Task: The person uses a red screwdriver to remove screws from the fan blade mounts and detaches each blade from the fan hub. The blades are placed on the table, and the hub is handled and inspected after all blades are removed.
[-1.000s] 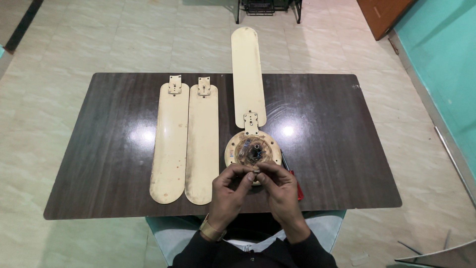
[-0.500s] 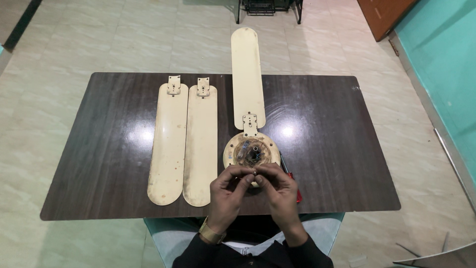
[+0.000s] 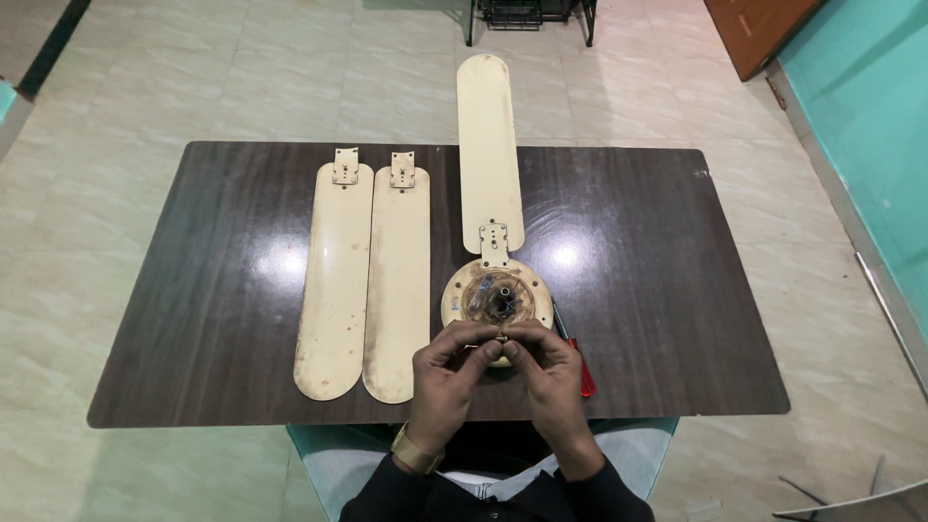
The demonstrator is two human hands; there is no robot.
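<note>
We sat in a home room: tiled floor (image 3: 193,87), teal wall (image 3: 870,116), wooden door (image 3: 754,29), dark wooden surface (image 3: 657,290).

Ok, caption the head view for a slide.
Both hands, left and right, pinch a small part beside a fan motor; two loose blades lie on the table.

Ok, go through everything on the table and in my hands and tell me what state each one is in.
Left hand: fingertips pinched on a small metal part.
Right hand: fingertips pinched on the same part.
Small metal part: held between both hands, too small to identify.
Fan motor hub: flat on the table, top uncovered.
Attached blade: fixed to the hub, overhanging the table's far edge.
Two loose blades: detached, side by side.
Red-handled screwdriver: lying untouched.
Table: glossy, bearing everything.
</note>
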